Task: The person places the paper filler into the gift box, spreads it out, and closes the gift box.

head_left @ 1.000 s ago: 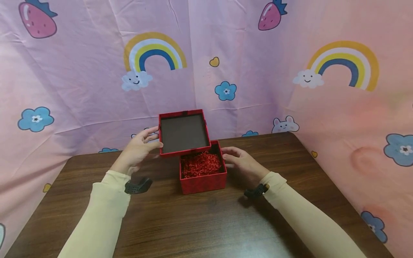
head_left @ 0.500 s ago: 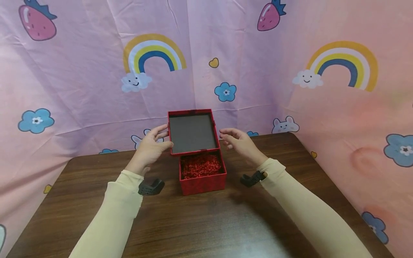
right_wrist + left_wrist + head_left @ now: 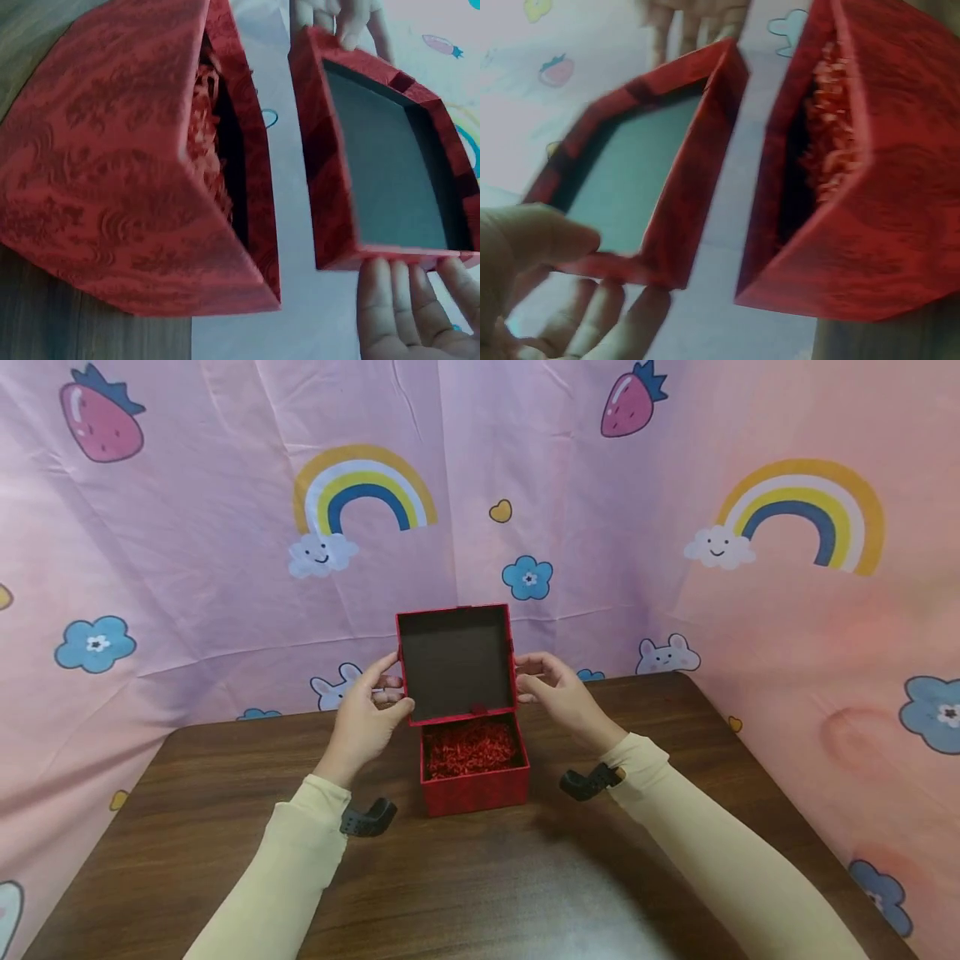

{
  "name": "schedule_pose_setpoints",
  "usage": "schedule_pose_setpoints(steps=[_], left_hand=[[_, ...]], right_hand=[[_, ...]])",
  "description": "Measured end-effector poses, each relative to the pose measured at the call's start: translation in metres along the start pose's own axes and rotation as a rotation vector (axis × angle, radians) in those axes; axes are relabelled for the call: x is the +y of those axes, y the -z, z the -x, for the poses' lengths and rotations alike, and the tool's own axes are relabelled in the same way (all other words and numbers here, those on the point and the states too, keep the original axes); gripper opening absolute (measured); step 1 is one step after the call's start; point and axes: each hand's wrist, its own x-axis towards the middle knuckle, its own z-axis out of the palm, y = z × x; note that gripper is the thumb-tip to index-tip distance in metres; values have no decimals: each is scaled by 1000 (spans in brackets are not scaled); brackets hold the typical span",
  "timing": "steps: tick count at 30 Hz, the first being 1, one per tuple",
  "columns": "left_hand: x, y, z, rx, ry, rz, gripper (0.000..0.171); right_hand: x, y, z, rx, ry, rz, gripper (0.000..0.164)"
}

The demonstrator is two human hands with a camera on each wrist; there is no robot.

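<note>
A red patterned gift box lid (image 3: pixel 456 664) is held up over the back of its box, its dark inside facing me. My left hand (image 3: pixel 367 720) pinches the lid's left edge, thumb over the rim and fingers on the outer side. At the opposite edge is my right hand (image 3: pixel 561 693); in the right wrist view its fingertips (image 3: pixel 379 279) touch the lid's side wall, and no thumb laps over the rim. Below stands the red box base (image 3: pixel 476 791), filled with red shredded paper (image 3: pixel 472 747). Both wrist views show a gap between lid and base.
The box stands on a dark wooden table (image 3: pixel 465 877). A pastel printed curtain (image 3: pixel 600 602) hangs close behind the table and along its right side. Black wrist mounts (image 3: pixel 371 818) stick out beneath both wrists.
The lid has moved right, over the base, and tipped more upright in my left hand. My right hand has left the base's right side and come up to the lid's right edge.
</note>
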Motion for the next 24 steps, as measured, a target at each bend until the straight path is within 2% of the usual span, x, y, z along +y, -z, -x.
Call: schedule_pose_setpoints(steps=[3, 5, 11, 15, 20, 22, 24], left_hand=[[-2, -5, 4, 52, -42, -4, 73], [-2, -7, 8, 60, -69, 23, 73], [-3, -11, 20, -14, -177, 191, 65], [-3, -13, 26, -12, -223, 250, 57], [-4, -14, 31, 35, -163, 299, 59], [-6, -14, 33, 43, -123, 310, 65], [-7, -12, 35, 31, -79, 307, 71]], right_hand=[[-2, -2, 3, -29, 25, -26, 48], [-4, -3, 5, -53, 49, -38, 52], [-2, -7, 13, -122, 144, -5, 58], [5, -8, 18, -132, 176, 1, 68], [21, -5, 25, -157, 266, 68, 90], [26, -3, 26, -165, 313, 111, 91], [30, -1, 27, -174, 342, 125, 86]])
